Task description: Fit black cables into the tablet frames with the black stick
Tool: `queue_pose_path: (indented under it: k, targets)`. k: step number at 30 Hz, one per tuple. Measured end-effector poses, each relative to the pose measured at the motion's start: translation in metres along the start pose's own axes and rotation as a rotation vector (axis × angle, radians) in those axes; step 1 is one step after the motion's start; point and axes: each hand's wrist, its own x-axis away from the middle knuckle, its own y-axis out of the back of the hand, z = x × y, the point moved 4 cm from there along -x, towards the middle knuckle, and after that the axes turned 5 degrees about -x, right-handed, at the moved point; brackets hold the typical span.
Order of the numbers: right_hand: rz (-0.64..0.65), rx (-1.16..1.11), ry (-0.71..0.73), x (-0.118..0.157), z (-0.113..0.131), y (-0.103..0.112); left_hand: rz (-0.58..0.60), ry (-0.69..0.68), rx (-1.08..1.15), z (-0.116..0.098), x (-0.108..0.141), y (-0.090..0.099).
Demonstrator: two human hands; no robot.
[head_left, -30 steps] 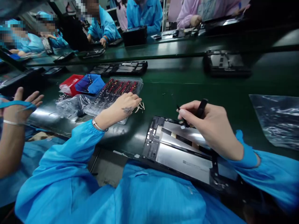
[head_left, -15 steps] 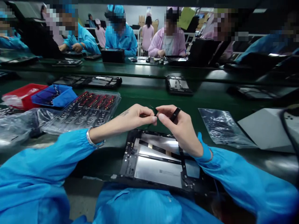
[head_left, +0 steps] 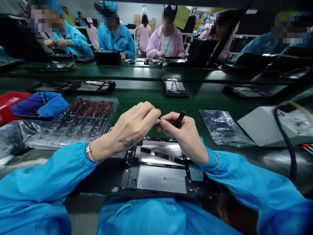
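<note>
My left hand (head_left: pixel 137 125) is closed in a pinch over a small dark part (head_left: pixel 159 120), mostly hidden by the fingertips. My right hand (head_left: pixel 182 133) meets it there, thumb and forefinger pinched on the same part. Between the right fingers a slim black tool (head_left: pixel 180 118) sticks up; most of it is hidden, so its kind does not show. Below both hands an opened tablet (head_left: pixel 161 178) lies with its silvery inside facing up. My right forearm covers part of its right side.
To the left are a clear plastic tray (head_left: pixel 73 125) of small red and black parts, a blue bin (head_left: pixel 52 106) and a red bin (head_left: pixel 8 104). At right lie a plastic bag (head_left: pixel 222 127) and a grey box (head_left: pixel 269 127). More opened tablets (head_left: pixel 174 86) sit beyond; co-workers sit opposite.
My left hand has turned over, its back now facing up, and its fingers come closer round the small part. The view has shifted a little to the right.
</note>
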Motion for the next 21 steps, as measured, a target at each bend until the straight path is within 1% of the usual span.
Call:
queue_pose_path:
  k: [2,8,14,16,17,18,20,21]
  targets:
    - [-0.015,0.01,0.026,0.002,0.001,0.0,-0.024,-0.03,-0.075,-0.005,-0.003,0.001]
    - [-0.015,0.041,0.086,0.006,0.009,-0.002,-0.006,-0.044,-0.211,-0.01,-0.005,0.008]
    - [-0.005,0.13,0.128,0.009,0.019,-0.003,0.01,-0.072,-0.265,-0.016,-0.007,0.008]
    - [0.006,0.184,0.135,0.015,0.022,-0.005,0.027,-0.063,-0.256,-0.021,-0.01,0.014]
    - [0.011,0.215,0.138,0.019,0.024,-0.007,0.042,-0.044,-0.234,-0.023,-0.01,0.02]
    - [0.011,0.246,0.14,0.024,0.026,-0.008,0.062,0.006,-0.196,-0.024,-0.009,0.028]
    - [-0.003,0.271,0.133,0.034,0.027,-0.007,0.114,0.162,-0.107,-0.021,0.0,0.05]
    - [0.001,0.256,0.107,0.037,0.025,-0.004,0.143,0.27,-0.062,-0.017,0.01,0.062]
